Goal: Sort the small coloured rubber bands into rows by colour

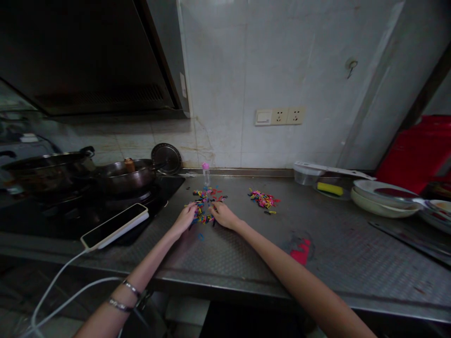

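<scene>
A loose pile of small, bright rubber hair bands (202,218) lies on the metal counter between my two hands. My left hand (185,218) is at the pile's left side, fingers bent and drawn together among the bands. From the right, my right hand (221,214) reaches in with its fingertips pinched at the pile's edge. Just which bands the fingers grip is too small to make out. Behind the pile stands a clear little bottle (206,177) with a pink cap. A second heap of coloured bands (263,199) sits farther right.
On the left, a white-edged phone (114,226) with a cable lies by the stove, where a pan (128,176) and a pot (49,169) stand. A torn bag with red print (300,251) is right of my arm. Bowls (382,206) and a yellow sponge (330,189) sit at right.
</scene>
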A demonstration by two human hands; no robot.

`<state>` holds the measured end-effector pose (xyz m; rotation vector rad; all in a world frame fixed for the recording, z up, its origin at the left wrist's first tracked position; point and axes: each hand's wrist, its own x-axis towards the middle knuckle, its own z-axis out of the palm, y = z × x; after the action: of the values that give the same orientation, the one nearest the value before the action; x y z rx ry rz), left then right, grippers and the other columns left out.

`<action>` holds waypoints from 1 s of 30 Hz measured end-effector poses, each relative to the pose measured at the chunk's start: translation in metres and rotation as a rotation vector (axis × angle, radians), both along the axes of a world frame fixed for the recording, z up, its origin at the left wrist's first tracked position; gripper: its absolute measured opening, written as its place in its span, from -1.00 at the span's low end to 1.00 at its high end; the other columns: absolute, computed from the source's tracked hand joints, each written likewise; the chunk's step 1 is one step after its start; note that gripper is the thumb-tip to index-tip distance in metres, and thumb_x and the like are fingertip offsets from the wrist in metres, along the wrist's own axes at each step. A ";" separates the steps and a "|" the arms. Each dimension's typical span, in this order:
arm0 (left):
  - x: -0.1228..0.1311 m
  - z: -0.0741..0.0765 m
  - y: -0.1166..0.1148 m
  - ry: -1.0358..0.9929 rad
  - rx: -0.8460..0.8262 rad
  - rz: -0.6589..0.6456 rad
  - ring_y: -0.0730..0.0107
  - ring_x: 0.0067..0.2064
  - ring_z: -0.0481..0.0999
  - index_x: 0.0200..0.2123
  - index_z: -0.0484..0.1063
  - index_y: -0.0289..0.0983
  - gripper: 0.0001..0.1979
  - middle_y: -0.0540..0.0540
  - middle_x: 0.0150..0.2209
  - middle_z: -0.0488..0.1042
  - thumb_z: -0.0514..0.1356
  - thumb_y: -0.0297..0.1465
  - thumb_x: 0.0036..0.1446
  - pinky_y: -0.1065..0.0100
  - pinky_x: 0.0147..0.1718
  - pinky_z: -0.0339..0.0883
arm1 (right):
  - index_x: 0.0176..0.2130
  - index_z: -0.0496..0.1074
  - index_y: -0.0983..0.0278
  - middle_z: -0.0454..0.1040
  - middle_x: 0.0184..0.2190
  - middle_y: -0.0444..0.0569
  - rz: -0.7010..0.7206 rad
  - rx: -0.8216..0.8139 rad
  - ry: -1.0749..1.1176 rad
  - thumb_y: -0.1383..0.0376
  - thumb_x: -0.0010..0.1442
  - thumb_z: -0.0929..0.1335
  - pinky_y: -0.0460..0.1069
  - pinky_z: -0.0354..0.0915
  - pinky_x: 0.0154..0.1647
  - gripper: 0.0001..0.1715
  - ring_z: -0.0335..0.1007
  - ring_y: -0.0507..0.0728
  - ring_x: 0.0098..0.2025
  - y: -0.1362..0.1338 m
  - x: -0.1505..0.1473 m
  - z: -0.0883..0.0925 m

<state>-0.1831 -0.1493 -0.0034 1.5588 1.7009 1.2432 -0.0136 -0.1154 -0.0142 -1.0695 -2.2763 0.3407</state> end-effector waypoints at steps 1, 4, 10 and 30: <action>0.002 0.001 0.002 -0.004 0.006 -0.021 0.32 -0.08 0.42 -0.17 0.41 -0.34 -0.65 -0.14 -0.14 0.47 -0.02 -0.33 0.05 0.36 -0.07 0.24 | -0.06 0.30 0.38 0.38 -0.10 0.14 0.014 0.005 0.016 0.21 0.24 0.11 -0.04 0.12 -0.02 -0.59 0.26 0.10 -0.02 -0.001 -0.001 0.001; -0.001 0.005 0.007 0.023 -0.005 -0.088 0.29 -0.07 0.41 -0.15 0.41 -0.35 -0.63 -0.16 -0.13 0.46 -0.05 -0.32 0.06 0.32 -0.05 0.22 | 0.02 0.25 0.37 0.31 -0.01 0.15 0.040 0.041 0.026 0.14 0.20 0.16 0.00 0.08 0.05 -0.52 0.18 0.13 0.05 -0.002 0.007 0.002; -0.023 -0.001 0.025 0.415 0.033 0.016 0.21 0.04 0.30 -0.17 0.43 -0.32 -0.64 -0.20 -0.06 0.40 -0.05 -0.31 0.06 0.24 0.05 0.06 | 0.17 0.05 0.39 0.01 0.18 0.26 0.038 0.002 -0.126 -0.22 -0.08 0.24 0.18 -0.14 0.17 0.04 -0.19 0.31 0.23 -0.008 0.027 -0.007; 0.007 -0.012 0.074 -0.265 -0.009 -0.145 0.28 -0.06 0.42 -0.06 0.32 -0.37 -0.55 -0.25 -0.10 0.44 -0.13 -0.25 0.11 0.27 -0.08 0.26 | 0.20 -0.05 0.48 -0.05 0.20 0.31 0.059 -0.091 -0.077 -0.24 -0.05 0.17 0.16 -0.15 0.18 0.10 -0.22 0.30 0.25 0.015 -0.011 -0.010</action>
<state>-0.1766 -0.0750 -0.0154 1.4138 1.4005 1.3004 -0.0242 -0.1009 -0.0238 -1.0791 -2.3843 0.4375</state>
